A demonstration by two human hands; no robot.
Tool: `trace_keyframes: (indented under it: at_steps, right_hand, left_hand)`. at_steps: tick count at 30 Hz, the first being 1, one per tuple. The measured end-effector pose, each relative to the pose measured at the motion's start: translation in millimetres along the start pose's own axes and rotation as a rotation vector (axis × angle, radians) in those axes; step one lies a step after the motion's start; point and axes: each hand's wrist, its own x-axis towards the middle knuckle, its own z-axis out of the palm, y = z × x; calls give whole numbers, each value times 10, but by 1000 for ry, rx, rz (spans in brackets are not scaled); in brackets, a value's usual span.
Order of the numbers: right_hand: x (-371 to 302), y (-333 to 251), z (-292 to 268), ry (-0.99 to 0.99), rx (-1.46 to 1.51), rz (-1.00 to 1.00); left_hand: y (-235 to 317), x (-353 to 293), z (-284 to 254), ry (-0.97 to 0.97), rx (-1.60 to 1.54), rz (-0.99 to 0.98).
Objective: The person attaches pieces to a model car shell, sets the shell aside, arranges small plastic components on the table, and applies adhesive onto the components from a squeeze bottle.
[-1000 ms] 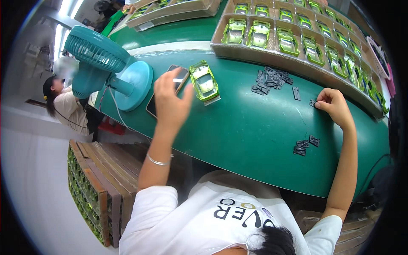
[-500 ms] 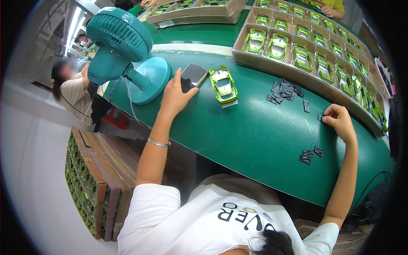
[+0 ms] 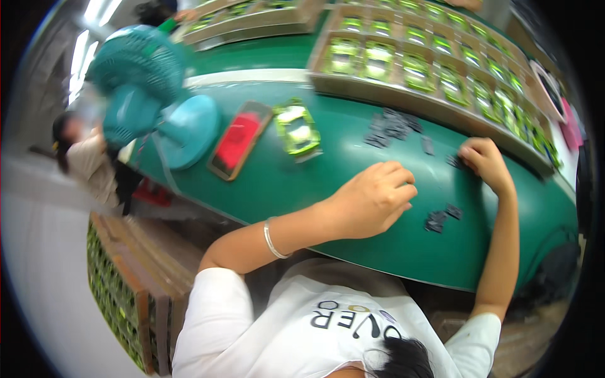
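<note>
My left hand hovers over the near middle of the green table, fingers curled inward; whatever they hold, if anything, is hidden. At the right, my right hand pinches at a small black plastic part by the table surface. A loose pile of similar black parts lies beyond my hands, with a single black part beside it. Nearer me is a smaller group of black parts. A lime-green toy car body rests left of the pile, next to a phone with a red lit screen.
A teal fan stands at the table's left end. A divided cardboard tray of green car bodies borders the far right, and another tray sits farther back. Stacked trays are below left. A seated person is at far left.
My left hand has left the phone and swung right, toward the middle near edge. The phone has shifted nearer and its screen turned red. My right hand stays by the small black part.
</note>
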Motion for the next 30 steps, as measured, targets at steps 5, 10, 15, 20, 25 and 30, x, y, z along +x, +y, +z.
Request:
trace_keyframes:
  at_steps: [5,10,15,20,25,30]
  right_hand:
    - [77,-95,38,-29,-8,54]
    - [31,46,29,-27,-57,-38]
    - [-6,-53,63,-8,-146,-25]
    - [12,-16,73,-4,-156,-15]
    - [25,-10,62,9,-146,-41]
    - [28,-18,31,2,-186,-32]
  left_hand:
    - [-109,325,269,-50,-101,0]
    - [-139,310,479,-30,-192,-51]
    - [-79,326,516,-74,-75,-11]
    - [-35,382,600,-130,-50,-93]
    - [-31,340,557,-10,-63,-48]
    - [44,355,558,-27,-46,-4]
